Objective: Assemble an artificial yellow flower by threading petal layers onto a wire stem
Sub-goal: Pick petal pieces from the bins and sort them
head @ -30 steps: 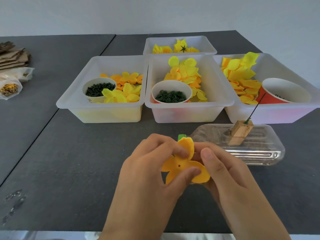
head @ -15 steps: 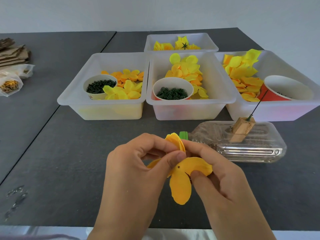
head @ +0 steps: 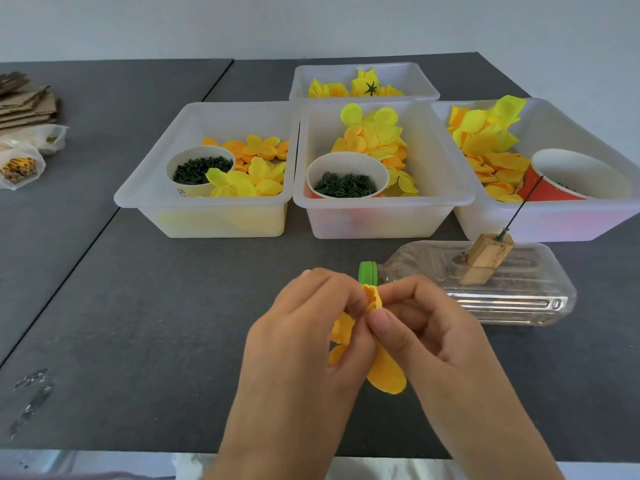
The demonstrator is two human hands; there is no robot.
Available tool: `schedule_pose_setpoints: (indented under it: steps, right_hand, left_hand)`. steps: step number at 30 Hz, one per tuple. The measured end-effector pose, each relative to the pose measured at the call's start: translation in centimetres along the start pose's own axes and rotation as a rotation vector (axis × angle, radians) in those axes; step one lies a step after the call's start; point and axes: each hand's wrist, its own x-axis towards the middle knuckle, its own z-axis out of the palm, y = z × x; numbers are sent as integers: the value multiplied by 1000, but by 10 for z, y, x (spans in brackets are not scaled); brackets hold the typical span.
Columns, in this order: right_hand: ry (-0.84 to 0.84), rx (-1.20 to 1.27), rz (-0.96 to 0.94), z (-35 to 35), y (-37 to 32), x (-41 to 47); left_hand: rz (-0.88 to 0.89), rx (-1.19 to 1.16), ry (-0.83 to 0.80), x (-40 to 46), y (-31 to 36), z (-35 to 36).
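Hands: the left hand (head: 311, 327) and right hand (head: 426, 327) are both pinching a yellow petal layer (head: 386, 374) above the near table (head: 138, 323), fingertips meeting at its folded top.
Petal layer: one lobe is hanging below the thumbs; whether one layer or several is hard to tell.
Bottle: a clear plastic bottle (head: 512, 303) is lying just beyond, right, carrying a wooden block (head: 486, 256) with the wire stem (head: 519, 209) rising from it.
Bins: three clear bins (head: 207, 202) are sitting farther back, holding yellow petals (head: 374, 133) and cups of green rings (head: 346, 185).
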Motion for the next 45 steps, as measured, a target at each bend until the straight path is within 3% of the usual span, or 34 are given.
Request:
schedule_pose_setpoints:
  steps: [2, 6, 8, 11, 13, 19, 23, 26, 28, 30, 32, 36, 39, 42, 45]
  right_hand:
    - [-15, -107, -21, -2, 3, 1]
    - [142, -403, -72, -1, 13, 1]
    - [107, -296, 23, -5, 12, 4]
    - [-128, -91, 218, -13, 7, 8]
    - [-177, -24, 272, -11, 9, 8]
    - [155, 214, 138, -10, 11, 3]
    - [133, 2, -17, 4, 12, -4]
    - [-64, 70, 192, 7, 12, -3]
    - [-188, 302, 445, 9, 8, -2]
    - [-228, 395, 509, 9, 4, -2]
    - [-190, 318, 416, 10, 6, -3]
    - [79, -189, -3, 16, 23, -5]
    - [200, -423, -195, 23, 30, -8]
    - [283, -521, -296, 28, 32, -7]
    - [371, -533, -277, 23, 32, -5]
  left_hand:
    - [-6, 12, -22, -2, -3, 2]
    - [0, -13, 17, -7, -3, 10]
    - [19, -34, 36, -12, -1, 13]
    - [37, -64, 61, -14, -2, 12]
    - [69, -47, 99, -16, -1, 12]
    - [133, -24, 348, -26, -3, 19]
    - [14, -138, 386, -29, -3, 24]
    - [-97, -280, 306, -32, -2, 23]
    - [-124, -202, 240, -34, -2, 20]
    - [-152, -98, 206, -36, -5, 19]
    - [-218, -89, 195, -35, -5, 19]
    - [-238, -109, 184, -33, -3, 25]
    - [-246, -30, 234, -29, -2, 26]
    - [-275, -39, 271, -28, -5, 26]
    - [-323, -177, 323, -31, -7, 26]
